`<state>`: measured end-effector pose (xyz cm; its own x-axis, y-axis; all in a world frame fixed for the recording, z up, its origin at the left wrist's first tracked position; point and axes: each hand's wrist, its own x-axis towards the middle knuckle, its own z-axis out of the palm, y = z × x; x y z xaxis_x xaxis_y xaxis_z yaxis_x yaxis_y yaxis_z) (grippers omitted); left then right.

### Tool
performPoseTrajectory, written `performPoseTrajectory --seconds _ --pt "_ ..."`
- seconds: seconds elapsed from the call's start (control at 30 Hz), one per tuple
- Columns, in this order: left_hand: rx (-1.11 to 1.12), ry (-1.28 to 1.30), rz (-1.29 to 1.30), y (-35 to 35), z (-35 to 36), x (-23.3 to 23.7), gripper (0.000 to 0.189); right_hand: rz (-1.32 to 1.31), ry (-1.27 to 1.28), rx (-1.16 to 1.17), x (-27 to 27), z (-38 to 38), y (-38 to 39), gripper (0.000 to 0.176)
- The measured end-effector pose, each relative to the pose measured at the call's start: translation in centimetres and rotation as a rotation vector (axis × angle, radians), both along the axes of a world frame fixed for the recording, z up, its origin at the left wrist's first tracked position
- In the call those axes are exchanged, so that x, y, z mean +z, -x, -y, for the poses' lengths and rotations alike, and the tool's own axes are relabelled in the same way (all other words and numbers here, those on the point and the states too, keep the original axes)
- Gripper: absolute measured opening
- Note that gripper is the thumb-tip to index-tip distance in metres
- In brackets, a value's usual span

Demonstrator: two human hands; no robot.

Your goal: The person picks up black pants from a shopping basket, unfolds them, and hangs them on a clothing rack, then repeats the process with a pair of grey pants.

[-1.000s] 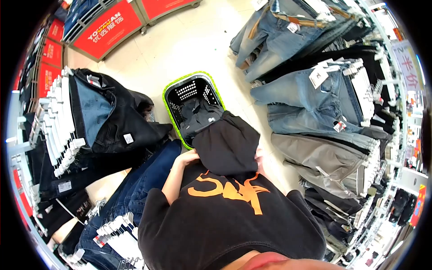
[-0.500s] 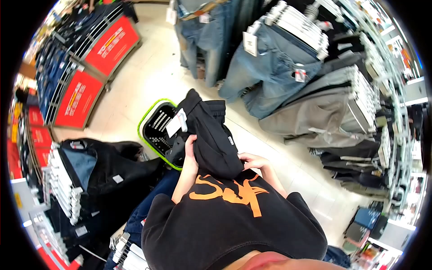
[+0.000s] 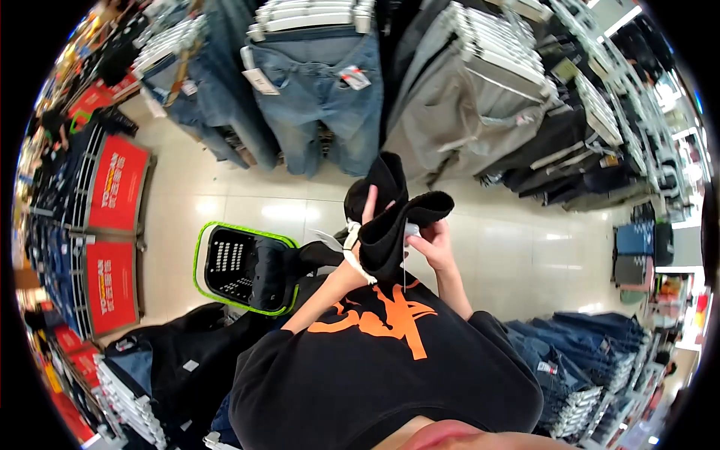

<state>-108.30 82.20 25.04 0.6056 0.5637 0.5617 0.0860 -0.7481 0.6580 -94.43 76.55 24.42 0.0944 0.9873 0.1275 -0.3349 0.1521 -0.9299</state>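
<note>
A bunched black garment [image 3: 384, 240] is held up in front of my chest, with two openings or folded ends facing up. My left hand [image 3: 369, 204] grips its left side, the fingers partly hidden in the cloth. Around my left wrist lies a white cord or strap [image 3: 351, 238]. On the other side, my right hand [image 3: 433, 244] has its thumb pressed to a small white piece, maybe a tag [image 3: 411, 230], at the garment's edge. More dark cloth [image 3: 319, 253] reaches from my left wrist toward the basket.
A black basket with a green rim [image 3: 196, 259] is at left on the pale floor, dark cloth inside. Jeans [image 3: 315, 97] and grey trousers [image 3: 457, 112] hang ahead. Black clothes [image 3: 176, 360] are at lower left, jeans [image 3: 577, 345] at lower right, red-signed racks [image 3: 112, 285] far left.
The view has swung round, so the racks and basket appear shifted. My hands have turned the black garment, its openings now face up, and the white cord has come into view.
</note>
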Motion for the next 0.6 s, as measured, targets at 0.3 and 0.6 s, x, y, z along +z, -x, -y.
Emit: performPoseTrajectory --seconds 0.3,0.6 --pt "-0.416 0.099 -0.19 -4.7 -0.8 0.4 0.089 -0.025 0.158 -0.186 1.8 4.8 -4.5 0.027" --pt "-1.232 1.417 0.03 -10.4 -4.8 -3.2 0.091 -0.102 0.103 -0.298 -0.2 9.3 -7.3 0.031"
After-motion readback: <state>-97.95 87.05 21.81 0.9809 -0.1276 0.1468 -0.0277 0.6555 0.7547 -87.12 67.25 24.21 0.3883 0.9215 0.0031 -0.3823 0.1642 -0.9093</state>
